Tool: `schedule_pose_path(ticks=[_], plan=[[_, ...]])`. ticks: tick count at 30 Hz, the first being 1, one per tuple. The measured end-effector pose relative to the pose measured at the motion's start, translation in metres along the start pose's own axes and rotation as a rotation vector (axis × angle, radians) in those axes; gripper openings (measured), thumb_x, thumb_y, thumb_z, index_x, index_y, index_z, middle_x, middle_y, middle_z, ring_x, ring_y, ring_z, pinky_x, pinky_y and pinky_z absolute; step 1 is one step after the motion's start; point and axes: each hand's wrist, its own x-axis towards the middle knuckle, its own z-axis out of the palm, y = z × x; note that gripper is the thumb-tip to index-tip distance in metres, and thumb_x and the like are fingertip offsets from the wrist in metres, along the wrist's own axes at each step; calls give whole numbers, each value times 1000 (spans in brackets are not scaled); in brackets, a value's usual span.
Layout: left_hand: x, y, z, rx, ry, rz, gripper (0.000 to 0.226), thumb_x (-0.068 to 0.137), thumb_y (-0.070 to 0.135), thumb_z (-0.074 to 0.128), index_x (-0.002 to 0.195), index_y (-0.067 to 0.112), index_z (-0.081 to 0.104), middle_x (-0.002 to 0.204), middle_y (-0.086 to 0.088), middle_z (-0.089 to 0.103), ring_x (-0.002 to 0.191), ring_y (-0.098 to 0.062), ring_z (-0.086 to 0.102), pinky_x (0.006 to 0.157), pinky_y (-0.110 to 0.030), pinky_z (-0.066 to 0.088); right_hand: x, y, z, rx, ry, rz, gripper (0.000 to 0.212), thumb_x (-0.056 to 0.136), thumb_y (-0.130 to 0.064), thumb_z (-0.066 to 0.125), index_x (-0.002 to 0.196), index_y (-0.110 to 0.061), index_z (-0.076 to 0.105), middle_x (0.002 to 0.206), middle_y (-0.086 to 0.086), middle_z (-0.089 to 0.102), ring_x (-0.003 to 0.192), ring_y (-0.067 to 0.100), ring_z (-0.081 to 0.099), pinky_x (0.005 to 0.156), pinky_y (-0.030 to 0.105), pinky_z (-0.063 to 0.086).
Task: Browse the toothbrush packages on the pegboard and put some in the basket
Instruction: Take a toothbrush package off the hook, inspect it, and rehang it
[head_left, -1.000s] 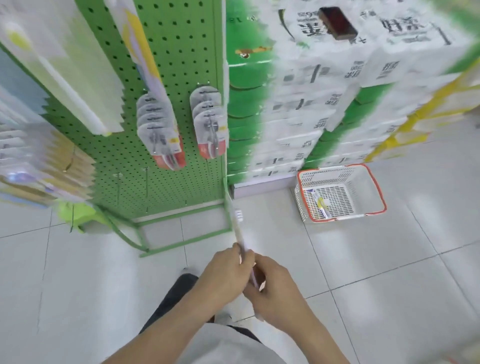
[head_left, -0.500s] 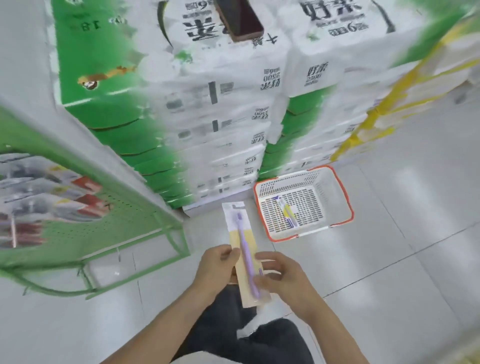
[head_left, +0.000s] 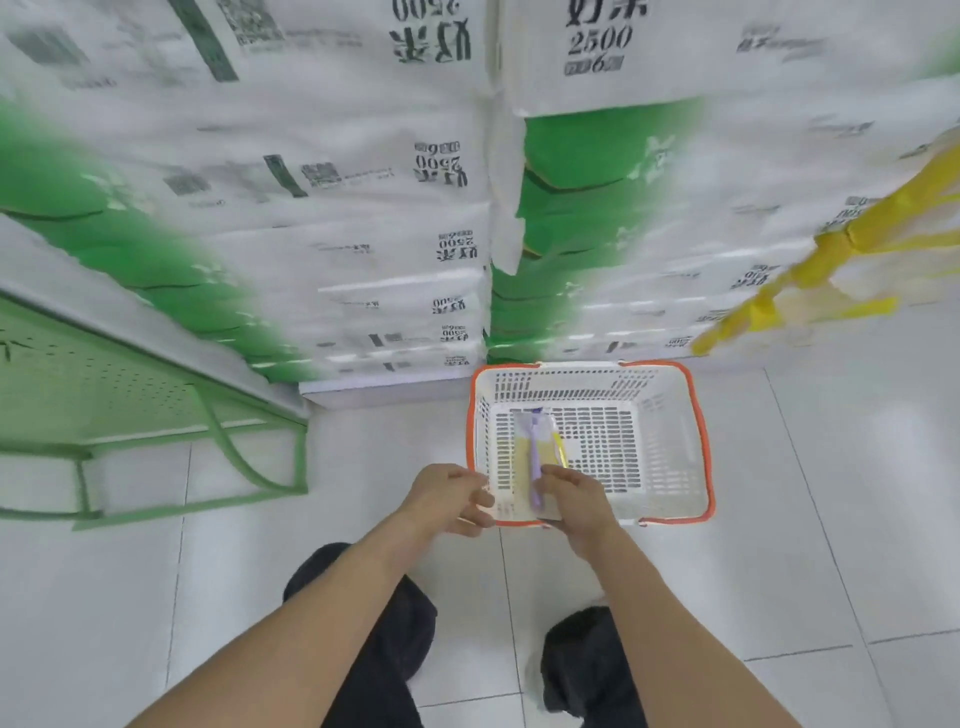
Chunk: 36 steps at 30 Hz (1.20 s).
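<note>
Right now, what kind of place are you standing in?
Probably a shop: tall stacks of white-and-green wrapped paper packs, a green metal pegboard rack, and a white plastic shopping basket with an orange rim on the tiled floor.

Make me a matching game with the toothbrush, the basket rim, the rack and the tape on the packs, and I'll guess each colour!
Things:
1. toothbrush held by the right hand
2. basket rim
3. rack
4. tape on the stacked packs

Colours:
A. orange
B. yellow
C. purple
D. green

Pairs: 1-C, 2-A, 3-D, 4-B
</note>
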Motion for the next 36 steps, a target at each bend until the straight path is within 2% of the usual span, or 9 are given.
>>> schedule_pose_path(ticks=[2,5,10,12,14,18,23,30,36], plan=[[36,-13,8,-46,68,-14,14,99,18,61,107,7,64,95,-13,75,66,-22,74,64,-30,62,54,13,-5,18,-22,47,22,75,8,61,68,-9,73,93,10,63,86,27,58,72,38,55],[85,-34,11,-104,119,-10,14,96,16,63,105,5,65,94,-15,75,69,-24,72,68,-32,61,128,40,-1,26,-48,91,29,85,13,55,105,-1,72,99,8,61,85,24,56,68,31,51],[142,-63,11,-184,155,19,12,96,15,62,100,4,67,77,-8,76,67,-24,71,70,-34,60,219,91,9,18,-55,77,45,97,-4,63,140,-15,55,138,8,54,121,34,58,91,42,53],[152,-71,11,-181,150,12,15,96,14,61,103,1,67,73,-7,76,63,-23,70,67,-33,59,230,103,4,-77,12,58,48,96,-4,61,142,-15,55,140,9,55,116,32,59,104,46,48],[151,-75,13,-176,157,8,16,96,13,61,103,0,66,76,-10,75,61,-23,68,65,-32,57,222,106,-7,-79,51,55,42,92,4,57,131,-9,64,129,11,62,96,26,61,96,41,54],[102,-71,20,-196,132,-5,16,96,13,59,105,2,66,93,-18,76,62,-22,68,61,-29,57,158,92,-22,-13,44,64,24,91,12,57,110,3,67,86,15,65,70,25,62,65,34,56],[-17,-59,14,-250,111,-15,16,93,15,64,103,2,67,87,-14,74,65,-23,67,60,-29,56,33,52,-22,-88,13,54,15,92,7,59,100,-2,67,84,15,69,70,24,63,79,42,60],[-187,-68,-20,-314,135,-33,19,94,13,61,108,1,65,86,-14,73,62,-24,67,55,-28,53,-167,14,8,-180,-104,-18,13,92,1,56,90,-7,66,78,12,64,70,24,59,70,36,52],[-258,-106,-72,-209,82,65,17,94,13,58,104,0,64,84,-13,72,61,-25,66,54,-28,51,-263,43,54,-228,-120,-164,10,94,-4,58,95,-6,67,78,9,65,66,21,62,63,31,53]])
